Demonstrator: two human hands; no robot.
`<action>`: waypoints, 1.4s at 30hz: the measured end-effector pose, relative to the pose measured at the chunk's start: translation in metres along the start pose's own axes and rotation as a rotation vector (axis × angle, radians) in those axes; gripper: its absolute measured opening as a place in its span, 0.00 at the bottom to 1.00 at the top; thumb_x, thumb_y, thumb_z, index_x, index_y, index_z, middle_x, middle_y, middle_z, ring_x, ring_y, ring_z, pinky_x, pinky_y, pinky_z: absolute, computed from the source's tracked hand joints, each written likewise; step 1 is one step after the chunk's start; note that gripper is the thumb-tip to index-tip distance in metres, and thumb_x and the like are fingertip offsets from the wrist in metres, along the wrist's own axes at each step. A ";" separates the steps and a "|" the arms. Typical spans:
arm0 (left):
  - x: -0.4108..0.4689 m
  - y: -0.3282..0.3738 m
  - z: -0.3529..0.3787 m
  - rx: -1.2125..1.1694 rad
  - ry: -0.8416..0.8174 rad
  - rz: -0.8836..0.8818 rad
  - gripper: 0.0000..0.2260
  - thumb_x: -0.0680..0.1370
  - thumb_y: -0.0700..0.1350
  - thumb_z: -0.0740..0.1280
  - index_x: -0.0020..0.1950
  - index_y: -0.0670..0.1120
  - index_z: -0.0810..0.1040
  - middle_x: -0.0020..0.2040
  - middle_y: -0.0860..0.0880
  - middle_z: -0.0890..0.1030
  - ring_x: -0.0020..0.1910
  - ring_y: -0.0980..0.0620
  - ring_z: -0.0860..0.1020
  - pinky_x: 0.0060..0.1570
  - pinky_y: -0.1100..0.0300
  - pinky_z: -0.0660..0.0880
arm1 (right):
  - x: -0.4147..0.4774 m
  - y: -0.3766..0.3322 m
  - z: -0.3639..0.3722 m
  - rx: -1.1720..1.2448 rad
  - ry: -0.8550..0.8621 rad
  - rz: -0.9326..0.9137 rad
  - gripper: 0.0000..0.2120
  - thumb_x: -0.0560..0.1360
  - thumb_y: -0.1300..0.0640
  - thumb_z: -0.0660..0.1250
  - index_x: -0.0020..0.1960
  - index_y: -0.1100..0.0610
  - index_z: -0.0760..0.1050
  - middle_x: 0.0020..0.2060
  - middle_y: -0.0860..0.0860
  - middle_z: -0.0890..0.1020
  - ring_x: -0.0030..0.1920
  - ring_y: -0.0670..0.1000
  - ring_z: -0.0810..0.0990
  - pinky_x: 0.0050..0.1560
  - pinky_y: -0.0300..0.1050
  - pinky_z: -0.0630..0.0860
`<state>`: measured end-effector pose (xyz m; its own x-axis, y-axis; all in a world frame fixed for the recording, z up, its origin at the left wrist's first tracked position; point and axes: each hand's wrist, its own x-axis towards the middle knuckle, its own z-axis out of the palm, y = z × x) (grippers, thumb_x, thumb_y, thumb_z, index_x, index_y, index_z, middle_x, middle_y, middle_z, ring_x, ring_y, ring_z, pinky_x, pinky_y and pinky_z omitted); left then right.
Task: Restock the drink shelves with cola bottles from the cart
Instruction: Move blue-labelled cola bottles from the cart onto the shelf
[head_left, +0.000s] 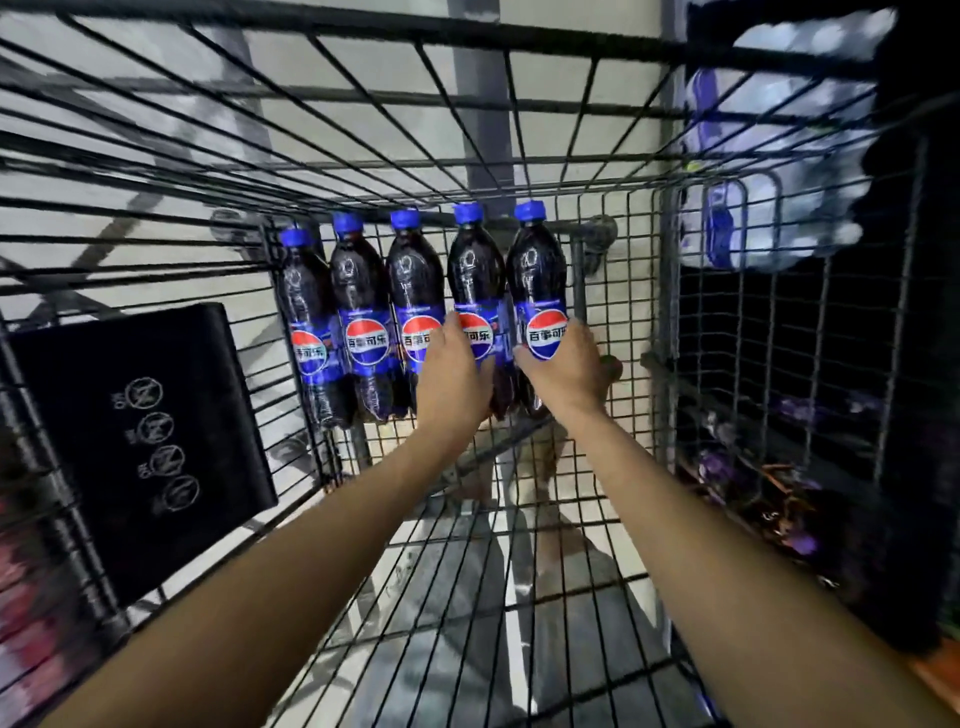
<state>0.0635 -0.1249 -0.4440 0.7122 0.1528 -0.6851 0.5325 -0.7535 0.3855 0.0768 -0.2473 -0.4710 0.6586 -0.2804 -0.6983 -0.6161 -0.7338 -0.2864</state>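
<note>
Five cola bottles (415, 301) stand in a row against the far wall of the cart (208, 130). They are dark, smooth plastic with waisted bodies, blue caps and glossy blue labels. The left hand (452, 374) wraps round the fourth bottle (475, 275) at its label, and the right hand (566, 374) closes round the fifth bottle (537, 270) in the same way. Neither bottle looks lifted yet. Judging by this, two are about to go and three wait untouched; no stocked shelf shows. The cart is thin black wire mesh with a matte black panel (140, 441) on its left, and shrink-wrapped packs of water (769, 156) lie beyond its right side.
</note>
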 end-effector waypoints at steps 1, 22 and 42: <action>0.001 0.004 0.003 -0.030 0.001 -0.011 0.31 0.79 0.45 0.66 0.76 0.37 0.56 0.70 0.38 0.66 0.69 0.41 0.66 0.64 0.52 0.64 | 0.001 0.004 -0.003 0.012 -0.005 0.001 0.25 0.69 0.46 0.73 0.59 0.57 0.71 0.51 0.51 0.77 0.44 0.49 0.71 0.36 0.41 0.59; 0.030 0.010 0.029 -0.575 -0.196 -0.237 0.23 0.74 0.43 0.73 0.62 0.42 0.65 0.45 0.52 0.75 0.41 0.59 0.75 0.33 0.71 0.71 | -0.008 0.045 -0.047 0.160 -0.051 0.063 0.20 0.67 0.45 0.72 0.55 0.51 0.72 0.48 0.49 0.80 0.49 0.53 0.79 0.51 0.51 0.78; -0.203 0.097 -0.103 -0.537 -0.097 0.238 0.10 0.74 0.39 0.70 0.47 0.51 0.71 0.38 0.55 0.79 0.34 0.68 0.77 0.35 0.76 0.70 | -0.195 0.041 -0.180 0.512 0.034 -0.289 0.26 0.55 0.35 0.69 0.48 0.47 0.75 0.44 0.45 0.83 0.46 0.48 0.82 0.52 0.55 0.79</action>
<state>0.0180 -0.1636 -0.2037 0.8089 -0.0588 -0.5850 0.5381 -0.3268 0.7769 0.0013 -0.3342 -0.2282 0.8389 -0.1390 -0.5262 -0.5343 -0.3938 -0.7479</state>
